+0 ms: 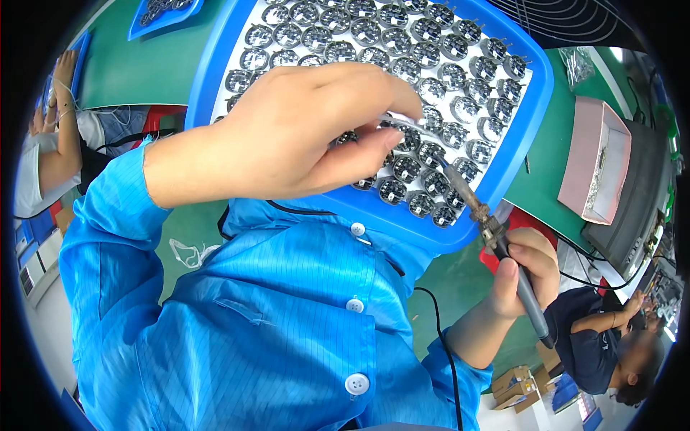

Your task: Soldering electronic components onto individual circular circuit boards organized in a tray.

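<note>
My left hand hovers over a blue tray packed with several small round electronic parts. Its thumb and forefinger pinch a thin silvery wire, likely solder, just above the parts. My right hand grips a soldering iron by its dark handle, below the tray's near corner. The iron's tip reaches up over the parts in the tray's lower right rows, close to the wire's end. Both sleeves are blue.
A green mat covers the bench. A pink open box stands right of the tray, with a dark device beyond it. Another blue tray lies top left. Other people sit at far left and lower right.
</note>
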A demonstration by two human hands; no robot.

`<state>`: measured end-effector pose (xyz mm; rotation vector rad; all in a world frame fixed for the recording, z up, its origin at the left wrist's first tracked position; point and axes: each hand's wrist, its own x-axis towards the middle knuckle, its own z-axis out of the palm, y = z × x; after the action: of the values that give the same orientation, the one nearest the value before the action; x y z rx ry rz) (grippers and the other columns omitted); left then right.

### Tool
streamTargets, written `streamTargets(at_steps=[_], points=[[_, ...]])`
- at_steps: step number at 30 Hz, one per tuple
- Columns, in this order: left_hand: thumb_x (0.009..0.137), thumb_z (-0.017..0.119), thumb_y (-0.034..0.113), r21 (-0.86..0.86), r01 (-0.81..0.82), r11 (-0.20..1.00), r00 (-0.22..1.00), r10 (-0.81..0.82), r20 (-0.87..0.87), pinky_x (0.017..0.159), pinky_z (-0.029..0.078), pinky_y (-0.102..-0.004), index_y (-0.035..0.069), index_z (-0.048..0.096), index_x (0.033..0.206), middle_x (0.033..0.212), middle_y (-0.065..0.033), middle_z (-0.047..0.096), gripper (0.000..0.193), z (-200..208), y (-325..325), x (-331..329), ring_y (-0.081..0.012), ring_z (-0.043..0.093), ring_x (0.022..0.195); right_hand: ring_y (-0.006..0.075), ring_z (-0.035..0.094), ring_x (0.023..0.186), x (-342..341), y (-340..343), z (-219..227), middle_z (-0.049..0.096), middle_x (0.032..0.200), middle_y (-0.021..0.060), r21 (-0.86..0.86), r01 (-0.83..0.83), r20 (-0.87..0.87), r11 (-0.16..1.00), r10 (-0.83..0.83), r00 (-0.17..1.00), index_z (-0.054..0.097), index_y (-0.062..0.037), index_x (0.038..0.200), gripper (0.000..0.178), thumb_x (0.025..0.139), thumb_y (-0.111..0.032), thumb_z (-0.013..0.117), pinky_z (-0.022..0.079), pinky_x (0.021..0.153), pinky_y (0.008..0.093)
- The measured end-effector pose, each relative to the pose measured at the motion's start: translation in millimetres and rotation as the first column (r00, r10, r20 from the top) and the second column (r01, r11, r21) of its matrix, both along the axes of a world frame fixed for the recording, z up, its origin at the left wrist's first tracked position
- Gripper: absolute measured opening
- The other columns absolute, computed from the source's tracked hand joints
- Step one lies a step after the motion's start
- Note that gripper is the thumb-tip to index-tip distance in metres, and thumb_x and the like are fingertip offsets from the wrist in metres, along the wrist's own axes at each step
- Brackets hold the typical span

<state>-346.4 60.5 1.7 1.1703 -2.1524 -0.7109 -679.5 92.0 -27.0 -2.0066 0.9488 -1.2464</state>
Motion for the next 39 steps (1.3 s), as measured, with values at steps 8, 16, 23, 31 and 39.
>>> streamTargets(at_steps=[8, 16, 23, 31, 39], points=[[0.081, 0.075, 0.002, -0.158, 0.061, 0.986, 0.998, -0.064, -0.015, 0.057, 0.051, -0.0357, 0.007, 0.071, 0.096, 0.074, -0.0055, 0.065, 0.016, -9, -3, 3, -0.0238, 0.063, 0.062, 0.0258, 0.065, 0.06, 5, -8, -1, 0.069, 0.077, 0.0214, -0.019, -0.039, -0.046, 0.999, 0.038, 0.998, 0.061, 0.0033, 0.089, 0.027, 0.086, -0.016, 0.079, 0.053, 0.057, 0.0343], [0.078, 0.077, -0.001, -0.163, 0.063, 0.985, 0.998, -0.06, 0.028, 0.055, 0.049, -0.0342, 0.006, 0.071, 0.093, 0.067, -0.004, 0.062, 0.017, -8, -8, 3, -0.0205, 0.061, 0.057, 0.0256, 0.065, 0.061, 6, -9, -1, 0.07, 0.079, 0.0211, -0.021, -0.033, -0.069, 0.999, 0.031, 0.997, 0.062, 0.0035, 0.089, 0.026, 0.085, -0.014, 0.08, 0.052, 0.057, 0.0336], [0.077, 0.077, -0.001, -0.186, 0.065, 0.98, 0.998, -0.06, 0.032, 0.054, 0.049, -0.0343, 0.006, 0.071, 0.091, 0.064, -0.0041, 0.06, 0.016, -10, -9, 1, -0.0211, 0.059, 0.055, 0.0255, 0.065, 0.06, 6, -10, -2, 0.069, 0.079, 0.0212, -0.013, -0.034, -0.066, 0.999, 0.033, 0.997, 0.061, 0.0039, 0.09, 0.027, 0.086, -0.015, 0.08, 0.052, 0.056, 0.0334], [0.077, 0.077, -0.001, -0.171, 0.082, 0.982, 0.996, -0.075, 0.048, 0.054, 0.049, -0.0344, 0.005, 0.071, 0.091, 0.064, -0.005, 0.06, 0.016, -8, -11, 1, -0.0217, 0.06, 0.055, 0.0252, 0.065, 0.06, 5, -8, -5, 0.07, 0.078, 0.0213, 0.025, 0.0, -0.034, 1.0, 0.001, 0.999, 0.062, 0.0039, 0.09, 0.028, 0.086, -0.017, 0.08, 0.052, 0.055, 0.0325], [0.077, 0.078, 0.001, -0.201, 0.111, 0.973, 0.989, -0.088, 0.12, 0.056, 0.054, -0.0365, 0.005, 0.071, 0.092, 0.07, -0.0069, 0.067, 0.016, -11, -9, -3, -0.025, 0.067, 0.061, 0.025, 0.065, 0.06, 3, -13, -2, 0.07, 0.078, 0.0212, 0.053, -0.041, -0.028, 0.998, 0.043, 0.999, 0.062, 0.0042, 0.088, 0.027, 0.085, -0.016, 0.08, 0.052, 0.055, 0.0316]])
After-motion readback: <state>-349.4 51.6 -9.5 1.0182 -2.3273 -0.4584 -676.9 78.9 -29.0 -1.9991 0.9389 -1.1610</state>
